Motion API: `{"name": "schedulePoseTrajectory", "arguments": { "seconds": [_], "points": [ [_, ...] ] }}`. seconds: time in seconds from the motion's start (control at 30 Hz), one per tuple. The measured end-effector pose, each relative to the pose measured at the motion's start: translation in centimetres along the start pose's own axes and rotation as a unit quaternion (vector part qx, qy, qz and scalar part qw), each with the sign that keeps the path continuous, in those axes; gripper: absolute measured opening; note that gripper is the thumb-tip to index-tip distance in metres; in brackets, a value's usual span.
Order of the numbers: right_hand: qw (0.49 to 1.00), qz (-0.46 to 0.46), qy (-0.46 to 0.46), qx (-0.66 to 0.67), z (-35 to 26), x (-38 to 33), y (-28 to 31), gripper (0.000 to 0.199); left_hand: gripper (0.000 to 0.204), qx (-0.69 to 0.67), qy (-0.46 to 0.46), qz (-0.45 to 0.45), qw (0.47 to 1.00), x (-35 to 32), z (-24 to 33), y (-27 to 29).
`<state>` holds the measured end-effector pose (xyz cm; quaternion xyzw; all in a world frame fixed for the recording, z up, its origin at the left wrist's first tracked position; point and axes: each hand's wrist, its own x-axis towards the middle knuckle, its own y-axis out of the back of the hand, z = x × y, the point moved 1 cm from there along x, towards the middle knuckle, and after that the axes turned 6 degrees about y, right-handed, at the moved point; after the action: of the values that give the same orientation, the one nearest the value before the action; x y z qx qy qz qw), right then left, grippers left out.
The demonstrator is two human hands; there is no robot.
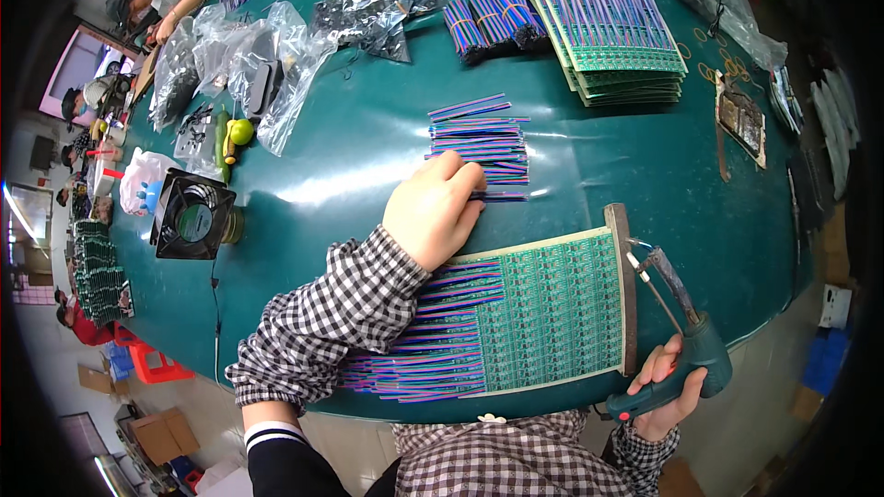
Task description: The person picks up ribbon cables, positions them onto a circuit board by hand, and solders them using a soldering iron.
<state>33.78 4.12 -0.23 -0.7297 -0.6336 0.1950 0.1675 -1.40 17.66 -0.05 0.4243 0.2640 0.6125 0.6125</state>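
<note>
My left hand [435,209] reaches over the middle of the table, its fingers closed on a short ribbon wire [505,196]. Just beyond it lies a loose pile of cut ribbon wires [479,136] in blue, purple and black. My right hand [677,391] is wrapped round the handle of a dark green soldering gun [707,359], whose tip points up and left, beside the board's right edge. Between my hands lies a green circuit board panel [557,313]. Rows of wires [424,350] stretch left from it, partly under my left sleeve. A dark bar [621,290] runs along the panel's right edge.
Wired panels are stacked [631,60] at the back right, beside banded wire bundles [493,18]. A black fan [191,216] stands left, near plastic bags [244,55] and a green fruit [241,132]. A grimy tray [741,120] and rubber bands [732,66] lie right. Other people sit far left.
</note>
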Motion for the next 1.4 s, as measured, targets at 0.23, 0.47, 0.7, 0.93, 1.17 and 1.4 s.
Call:
{"name": "schedulePoseTrajectory", "arguments": {
  "seconds": [0.23, 0.47, 0.7, 0.93, 1.17, 1.4],
  "points": [
    [1.0, -0.013, 0.009, -0.016, 0.0, -0.4, -0.2, 0.062, 0.013, -0.032, -0.031, -0.014, 0.999, 0.6, -1.2, -0.5],
    [0.999, -0.032, -0.01, 0.002, 0.1, -0.8, -0.2, 0.064, 0.011, -0.042, -0.001, -0.004, 0.999, 0.4, -1.6, -1.0],
    [0.999, -0.036, -0.017, -0.006, 0.2, -0.9, -1.0, 0.065, 0.009, -0.065, -0.006, -0.022, 0.998, 0.6, -1.8, -0.9],
    [0.999, -0.028, -0.027, -0.02, 0.3, -1.0, -1.5, 0.066, 0.011, -0.072, -0.031, 0.049, 0.996, 0.0, -1.6, -0.2],
    [0.998, -0.024, -0.034, -0.042, 0.4, -1.1, -1.9, 0.067, 0.012, -0.026, 0.032, -0.04, 0.998, -3.3, -0.4, 0.4],
    [0.997, -0.027, -0.023, -0.061, 0.1, -1.5, -2.2, 0.068, 0.014, -0.096, 0.014, -0.083, 0.992, -1.8, -0.6, -0.6]
  ]
}}
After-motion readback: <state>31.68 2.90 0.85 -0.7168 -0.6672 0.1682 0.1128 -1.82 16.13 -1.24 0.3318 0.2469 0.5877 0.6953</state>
